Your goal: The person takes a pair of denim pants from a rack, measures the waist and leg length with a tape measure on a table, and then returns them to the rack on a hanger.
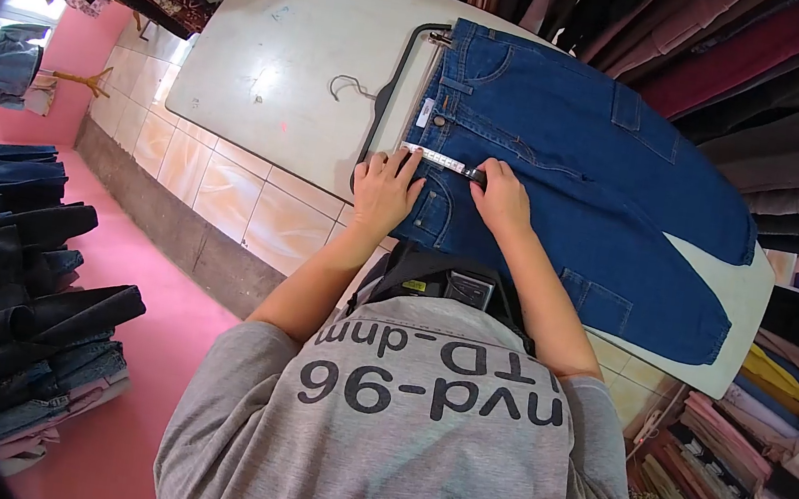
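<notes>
A pair of blue denim jeans (557,129) with cargo pockets lies face up, clipped at the waistband to a black hanger (386,96). Across the front, below the waistband, runs the white strip of a tape measure (446,161). My left hand (385,190) rests on the waistband side with its fingers spread, the fingertips touching the strip's end. On the other side, my right hand (504,198) is closed around the tape's dark case, which is partly hidden by the fingers. A white label shows near the waist button.
The jeans lie on a white table (284,53) with rounded corners. Folded dark jeans (23,271) are stacked at the left. Hanging trousers (744,83) line the back right, and folded clothes (726,454) fill shelves at lower right. A tiled step (226,186) borders the pink floor.
</notes>
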Motion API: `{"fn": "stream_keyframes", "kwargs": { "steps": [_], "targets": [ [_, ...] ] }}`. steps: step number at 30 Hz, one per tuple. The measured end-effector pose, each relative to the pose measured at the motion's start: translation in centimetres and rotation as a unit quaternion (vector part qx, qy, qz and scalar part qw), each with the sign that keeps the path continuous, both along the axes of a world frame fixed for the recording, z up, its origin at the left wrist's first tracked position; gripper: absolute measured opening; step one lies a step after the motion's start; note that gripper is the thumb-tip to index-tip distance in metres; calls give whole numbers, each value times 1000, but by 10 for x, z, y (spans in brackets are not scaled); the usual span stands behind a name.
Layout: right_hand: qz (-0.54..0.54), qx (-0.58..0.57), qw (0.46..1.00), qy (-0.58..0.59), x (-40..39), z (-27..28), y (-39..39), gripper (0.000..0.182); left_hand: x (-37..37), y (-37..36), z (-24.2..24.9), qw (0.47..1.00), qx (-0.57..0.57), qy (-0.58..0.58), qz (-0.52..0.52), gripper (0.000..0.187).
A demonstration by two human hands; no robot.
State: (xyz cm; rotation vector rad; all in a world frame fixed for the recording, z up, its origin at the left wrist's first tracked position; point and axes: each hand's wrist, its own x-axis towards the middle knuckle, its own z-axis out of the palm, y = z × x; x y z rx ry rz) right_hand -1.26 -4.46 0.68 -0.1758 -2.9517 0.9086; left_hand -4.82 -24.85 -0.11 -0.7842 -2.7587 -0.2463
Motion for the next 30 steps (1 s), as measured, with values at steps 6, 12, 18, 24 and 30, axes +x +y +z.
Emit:
{"fn": "stream_keyframes", "kwargs": {
  "steps": [6,12,18,24,30],
  "targets": [
    [6,2,1000,4,1,2,1,20,-1,-3,-1,1000,-7,-11,-10,49],
    [-2,5,1000,-3,3,4,3,19,2,-3,-2,1000,-15,1,-7,50],
    [-14,21,1000,1,7,4,8,18,2,-4,-1,1000,-18,3,-12,51],
    [-31,30,999,-9,14,12,17,19,2,-3,-3,1000,-13,7,-17,50],
    [-43,19,999,-13,21,11,25,20,2,-5,-4,999,-14,18,-34,50]
  ]
}}
